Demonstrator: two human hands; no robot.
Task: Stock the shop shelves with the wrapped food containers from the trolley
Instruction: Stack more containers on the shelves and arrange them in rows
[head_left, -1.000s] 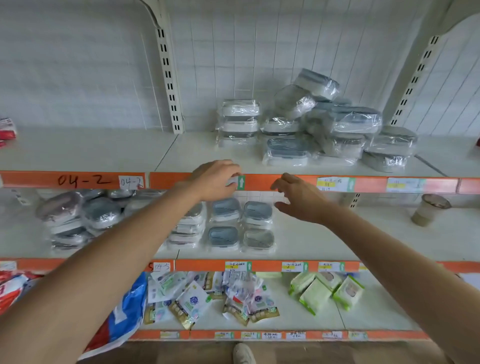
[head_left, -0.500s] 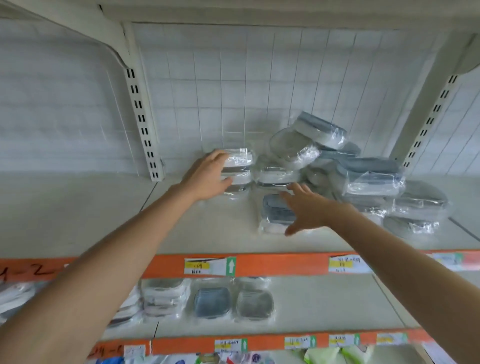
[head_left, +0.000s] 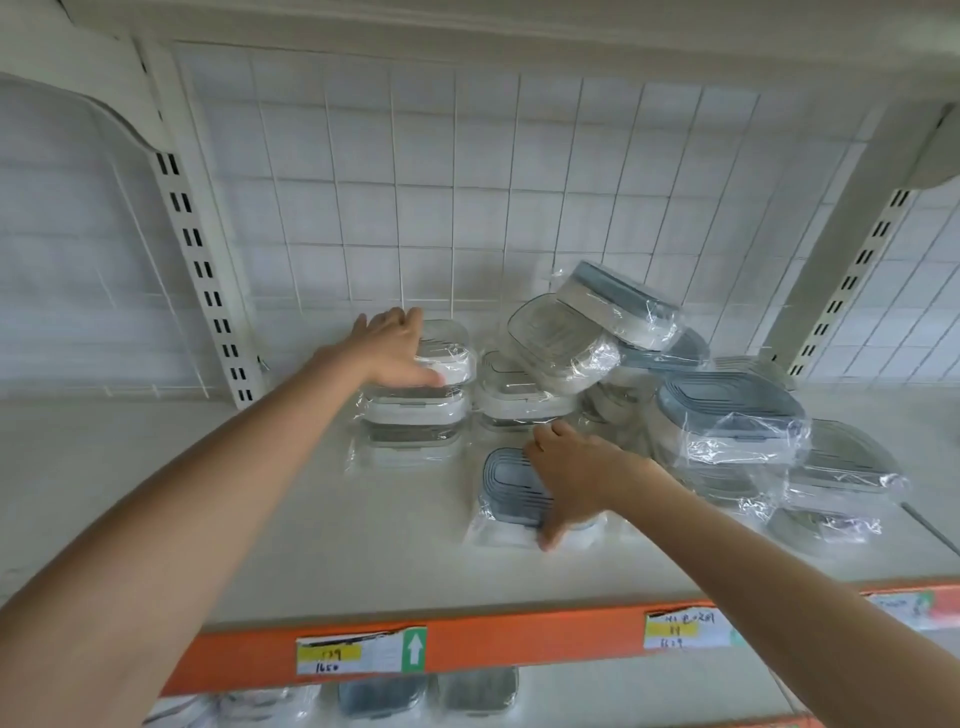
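A stack of wrapped white-lidded containers (head_left: 415, 415) stands at the back of the white shelf (head_left: 260, 493). My left hand (head_left: 392, 348) grips the top container of that stack, thumb along its front edge. In front of the stack lies a single wrapped container with a blue-grey lid (head_left: 511, 488). My right hand (head_left: 571, 473) lies over its right side, thumb down at its front edge. To the right, a loose heap of wrapped containers (head_left: 722, 415) leans against the wire grid back.
The shelf's orange front strip (head_left: 519, 639) carries price labels. A slotted upright (head_left: 202, 270) stands at the left and another (head_left: 852, 280) at the right. Bare shelf surface stretches to the left of the stack. More wrapped containers (head_left: 384, 696) sit on the shelf below.
The view has risen to the upper shelf. Both hands moved from the orange strip up onto the shelf; the left reached the stack's top container and the right settled on the blue-lidded one.
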